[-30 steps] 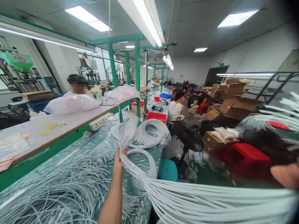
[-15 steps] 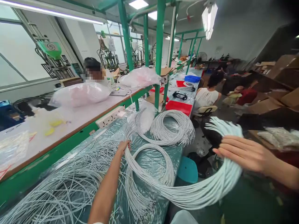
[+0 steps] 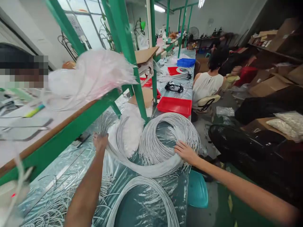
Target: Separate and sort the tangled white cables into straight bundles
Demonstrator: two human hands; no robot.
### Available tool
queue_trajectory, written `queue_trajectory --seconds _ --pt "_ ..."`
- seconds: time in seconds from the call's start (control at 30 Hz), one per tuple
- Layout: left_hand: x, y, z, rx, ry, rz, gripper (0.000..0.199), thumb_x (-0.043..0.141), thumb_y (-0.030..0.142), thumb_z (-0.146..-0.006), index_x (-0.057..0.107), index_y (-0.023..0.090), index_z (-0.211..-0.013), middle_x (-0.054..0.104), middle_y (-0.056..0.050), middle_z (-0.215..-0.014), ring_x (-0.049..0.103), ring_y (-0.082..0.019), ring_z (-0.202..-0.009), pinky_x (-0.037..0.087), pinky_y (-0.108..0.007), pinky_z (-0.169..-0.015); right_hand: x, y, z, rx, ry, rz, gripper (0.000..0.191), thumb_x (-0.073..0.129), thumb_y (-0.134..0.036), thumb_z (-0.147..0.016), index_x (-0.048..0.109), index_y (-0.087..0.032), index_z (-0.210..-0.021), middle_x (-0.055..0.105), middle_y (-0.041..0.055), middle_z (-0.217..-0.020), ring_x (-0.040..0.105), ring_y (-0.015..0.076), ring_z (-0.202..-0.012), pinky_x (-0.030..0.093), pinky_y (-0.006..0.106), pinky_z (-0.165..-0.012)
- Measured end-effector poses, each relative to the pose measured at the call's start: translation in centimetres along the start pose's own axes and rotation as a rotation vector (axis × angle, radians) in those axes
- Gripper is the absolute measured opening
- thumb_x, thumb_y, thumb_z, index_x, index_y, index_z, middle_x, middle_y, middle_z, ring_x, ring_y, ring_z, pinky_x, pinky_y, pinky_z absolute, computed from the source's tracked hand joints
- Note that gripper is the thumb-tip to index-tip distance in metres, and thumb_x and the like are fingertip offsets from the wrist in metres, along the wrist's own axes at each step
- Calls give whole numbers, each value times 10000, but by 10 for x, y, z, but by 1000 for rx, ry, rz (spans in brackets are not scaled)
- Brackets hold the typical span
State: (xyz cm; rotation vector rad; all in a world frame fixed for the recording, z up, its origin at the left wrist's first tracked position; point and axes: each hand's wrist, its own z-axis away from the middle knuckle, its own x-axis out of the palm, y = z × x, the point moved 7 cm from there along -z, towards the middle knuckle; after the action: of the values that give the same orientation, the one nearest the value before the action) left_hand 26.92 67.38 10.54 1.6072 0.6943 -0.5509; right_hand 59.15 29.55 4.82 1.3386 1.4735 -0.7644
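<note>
A long bundle of white cables [image 3: 151, 168] sags in a curve between my two hands. My left hand [image 3: 100, 142] is closed round one end, with loose cable tips fanning out above it. At the other end my right hand [image 3: 186, 153] grips the bundle, over the right side of a large coil of white cables [image 3: 150, 138] on the bench. Nearer to me lies another cable coil [image 3: 142, 181]. Loose cables [image 3: 59, 205] spread over the bench at the lower left. A clear plastic bag [image 3: 130, 135] lies behind the held bundle.
Green posts [image 3: 132, 63] and a raised shelf edge [image 3: 71, 129] border the bench on the left. A red tray [image 3: 175, 106] stands past the coils, with a blue tray [image 3: 186, 62] farther off. A teal stool [image 3: 197, 189] is at the right edge. A seated person [image 3: 208, 80] is beyond.
My right hand has swung left and inward over the bench with its end of the bundle. My left hand has moved forward and left with the other end. The view has shifted forward.
</note>
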Motion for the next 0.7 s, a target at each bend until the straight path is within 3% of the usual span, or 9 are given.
queue_trajectory --seconds 0.07,0.13,0.2,0.3,0.4,0.53,0.63,0.7 --pt "41 14 33 100 -68 -43 689 640 286 -758 362 -16 -1312 470 -274 -1340 422 -383 -1289 392 -531 -1011 63 10 6 98 -290 -80 282 524 -4 -812 651 -104 -1043 643 152 -1075 539 288 -1129 345 539 -1078" --pt "81 23 89 262 -202 -59 696 666 303 -753 386 75 -1349 452 -211 -1403 382 -336 -1342 333 -484 -1105 97 13 10 127 -394 -139 355 561 6 -762 642 -95 -1092 636 169 -1102 527 318 -1155 342 554 -1074" --pt "116 32 163 594 -424 -81 645 534 365 -868 314 113 -1420 435 -202 -1422 381 -324 -1349 327 -517 -1112 109 15 10 118 -402 -179 398 589 -1 -734 638 -105 -1115 627 166 -1138 500 331 -1196 332 554 -1084" --pt "142 18 253 760 -692 -133 596 476 375 -909 299 177 -1442 446 -169 -1424 398 -317 -1344 364 -525 -1091 111 19 5 98 -408 -227 391 599 -19 -739 651 -141 -1108 632 133 -1159 471 322 -1241 316 547 -1104" --pt "137 8 293 759 -780 -164 534 439 362 -930 328 218 -1432 455 -137 -1429 398 -292 -1354 401 -498 -1079 100 24 0 73 -404 -251 321 612 -55 -757 680 -180 -1044 664 89 -1102 478 296 -1241 255 538 -1148" --pt "102 8 298 675 -758 -166 479 420 360 -939 382 261 -1406 487 -100 -1411 441 -264 -1328 460 -462 -1040 76 20 6 87 -373 -249 342 660 -140 -762 664 -153 -1104 642 110 -1158 436 325 -1280 176 562 -1175" --pt "71 12 300 603 -738 -160 428 433 370 -930 472 249 -1338 521 -97 -1376 481 -258 -1295 470 -453 -1035 63 8 23 155 -356 -277 381 622 -110 -783 641 -142 -1163 616 130 -1210 409 334 -1313 199 573 -1165" --pt "51 22 306 569 -748 -142 400 437 383 -922 524 245 -1288 542 -96 -1355 509 -257 -1269 479 -450 -1026 56 -3 36 206 -338 -341 504 625 -89 -763 586 -156 -1261 532 141 -1339 345 344 -1363 231 585 -1150"
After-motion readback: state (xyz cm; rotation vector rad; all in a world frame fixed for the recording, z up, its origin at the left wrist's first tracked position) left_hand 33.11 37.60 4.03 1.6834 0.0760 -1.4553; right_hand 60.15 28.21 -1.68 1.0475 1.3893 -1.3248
